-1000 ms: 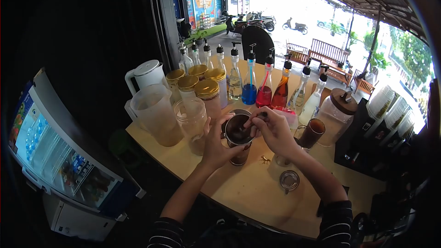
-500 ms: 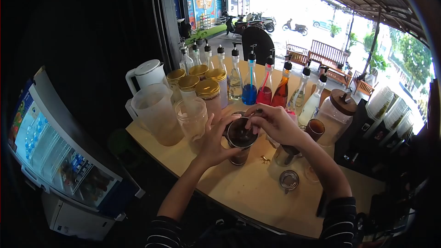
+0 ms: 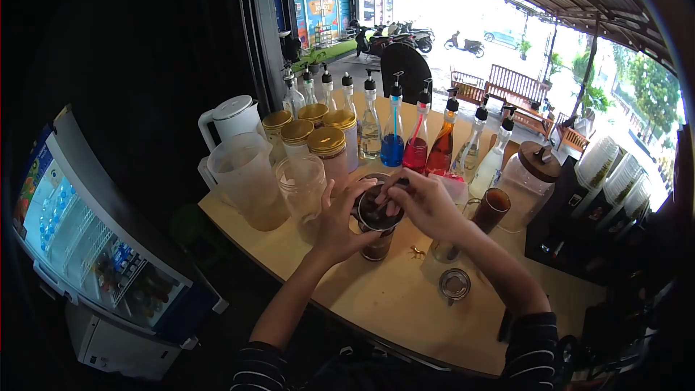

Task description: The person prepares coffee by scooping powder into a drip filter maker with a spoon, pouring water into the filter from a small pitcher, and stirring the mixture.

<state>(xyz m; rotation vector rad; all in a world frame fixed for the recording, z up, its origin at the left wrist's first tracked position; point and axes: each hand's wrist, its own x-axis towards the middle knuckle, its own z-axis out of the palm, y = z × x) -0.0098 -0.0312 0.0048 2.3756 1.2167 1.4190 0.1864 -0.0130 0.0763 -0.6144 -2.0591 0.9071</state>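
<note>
Evidently, the left hand (image 3: 337,226) is wrapping round the brown-filled glass (image 3: 375,247), its fingers and thumb spread apart yet clamped on opposite sides. The glass is standing on the light wood-toned table (image 3: 369,300), near the person's side, with its mouth facing up toward the camera. Above that mouth the right hand (image 3: 428,206) is reaching, its thumb and fingertips drawing together at the rim; whether they are pinching a thin utensil cannot be told, since the fingers are hiding the spot.

Just left of the left hand, an open clear jar (image 3: 300,185) is standing beside a translucent pitcher (image 3: 246,185). Gold-lidded jars (image 3: 327,143) are clustering behind them, and a row of pump-topped syrup bottles (image 3: 392,146) is curving across the table's far side. Under the right forearm, a small glass cup (image 3: 455,286) is sitting near a gold-coloured trinket (image 3: 416,251), while an amber glass mug (image 3: 495,206) is standing farther right.
</note>
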